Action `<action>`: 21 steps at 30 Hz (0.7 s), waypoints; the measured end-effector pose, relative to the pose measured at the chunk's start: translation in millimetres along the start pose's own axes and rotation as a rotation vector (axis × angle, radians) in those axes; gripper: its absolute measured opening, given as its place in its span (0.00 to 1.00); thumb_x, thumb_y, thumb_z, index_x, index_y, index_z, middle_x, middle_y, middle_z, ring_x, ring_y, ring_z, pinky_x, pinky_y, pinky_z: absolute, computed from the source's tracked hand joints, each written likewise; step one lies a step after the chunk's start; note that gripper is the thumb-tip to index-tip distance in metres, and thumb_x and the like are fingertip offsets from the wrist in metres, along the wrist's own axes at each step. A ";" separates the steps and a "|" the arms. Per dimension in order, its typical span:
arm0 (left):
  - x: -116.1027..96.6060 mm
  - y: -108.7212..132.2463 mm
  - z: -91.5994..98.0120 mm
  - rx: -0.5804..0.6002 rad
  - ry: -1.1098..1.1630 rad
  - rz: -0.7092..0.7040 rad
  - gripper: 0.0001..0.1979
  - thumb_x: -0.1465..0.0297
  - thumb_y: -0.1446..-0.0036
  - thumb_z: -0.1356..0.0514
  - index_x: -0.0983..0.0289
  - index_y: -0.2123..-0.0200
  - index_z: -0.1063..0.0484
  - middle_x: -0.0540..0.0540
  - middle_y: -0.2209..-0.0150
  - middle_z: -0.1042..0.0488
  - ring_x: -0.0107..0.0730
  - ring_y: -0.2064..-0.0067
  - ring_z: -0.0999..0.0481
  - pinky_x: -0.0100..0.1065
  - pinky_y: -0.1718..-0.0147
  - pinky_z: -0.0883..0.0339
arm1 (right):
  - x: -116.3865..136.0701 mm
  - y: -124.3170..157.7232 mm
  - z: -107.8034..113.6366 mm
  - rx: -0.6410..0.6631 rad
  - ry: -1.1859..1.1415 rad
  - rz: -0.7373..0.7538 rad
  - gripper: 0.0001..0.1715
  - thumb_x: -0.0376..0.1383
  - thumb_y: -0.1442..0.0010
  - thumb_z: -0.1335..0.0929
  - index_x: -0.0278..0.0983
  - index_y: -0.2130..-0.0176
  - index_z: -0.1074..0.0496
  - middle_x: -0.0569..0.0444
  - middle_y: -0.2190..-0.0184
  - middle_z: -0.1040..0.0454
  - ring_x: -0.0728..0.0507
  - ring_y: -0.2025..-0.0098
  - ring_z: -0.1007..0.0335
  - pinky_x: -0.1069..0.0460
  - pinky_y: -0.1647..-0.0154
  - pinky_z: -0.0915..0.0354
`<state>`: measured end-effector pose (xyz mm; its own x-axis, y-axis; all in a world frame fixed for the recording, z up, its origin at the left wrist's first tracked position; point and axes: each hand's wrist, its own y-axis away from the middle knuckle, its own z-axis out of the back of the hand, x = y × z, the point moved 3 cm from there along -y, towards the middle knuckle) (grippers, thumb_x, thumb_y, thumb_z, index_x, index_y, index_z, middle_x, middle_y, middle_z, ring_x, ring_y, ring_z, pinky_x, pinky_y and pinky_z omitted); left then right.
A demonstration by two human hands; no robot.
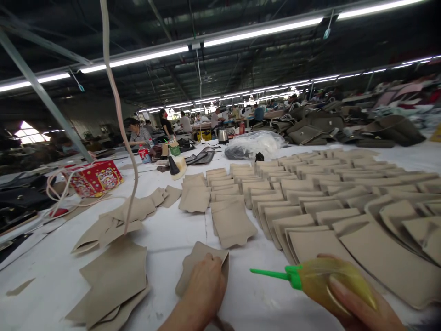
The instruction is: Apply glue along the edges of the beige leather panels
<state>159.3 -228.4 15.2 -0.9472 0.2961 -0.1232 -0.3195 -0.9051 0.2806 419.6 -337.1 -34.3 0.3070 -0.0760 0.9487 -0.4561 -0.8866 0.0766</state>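
My left hand is closed on a folded beige leather piece near the front of the white table; its fingertips are partly hidden. In my right hand is a squeeze bottle of yellowish liquid. Its green nozzle points left, apart from the leather piece. A pile of flat beige pieces lies to the left of my left hand. Beyond the bottle stretch rows of overlapping folded beige pieces.
A pale cord hangs down over the left pieces. A red patterned box with cables stands at left. Farther back are a glue-stained container with a black top, a clear plastic bag, dark leather pieces and people.
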 end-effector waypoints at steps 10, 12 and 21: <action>2.8 -5.9 -15.6 -0.085 0.150 -0.157 0.27 0.76 0.46 0.52 0.57 0.44 0.35 0.55 0.57 0.26 0.39 0.59 0.26 0.35 0.57 0.35 | 31.6 6.4 -52.8 0.070 0.675 0.418 0.26 0.50 0.42 0.31 0.44 0.49 0.38 0.54 0.55 0.30 0.41 0.56 0.31 0.55 0.59 0.33; 3.8 -6.7 -17.1 -0.092 0.169 -0.163 0.27 0.76 0.46 0.52 0.55 0.43 0.35 0.54 0.57 0.26 0.38 0.59 0.26 0.34 0.57 0.35 | 27.4 2.3 -60.8 0.109 0.769 0.516 0.25 0.49 0.41 0.32 0.44 0.48 0.39 0.55 0.53 0.31 0.41 0.54 0.32 0.54 0.56 0.34; 7.3 -9.7 -17.9 -0.104 0.196 -0.201 0.27 0.75 0.46 0.53 0.57 0.43 0.35 0.56 0.57 0.27 0.41 0.59 0.25 0.37 0.57 0.34 | 17.0 -15.8 -77.8 0.247 0.926 0.725 0.23 0.46 0.39 0.32 0.46 0.47 0.40 0.55 0.52 0.34 0.41 0.54 0.33 0.51 0.53 0.34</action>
<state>156.1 -222.9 -5.4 -0.8384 0.4173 -0.3506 -0.4859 -0.8637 0.1340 367.1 -289.0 4.5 -0.7178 -0.3265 0.6149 -0.0707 -0.8445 -0.5309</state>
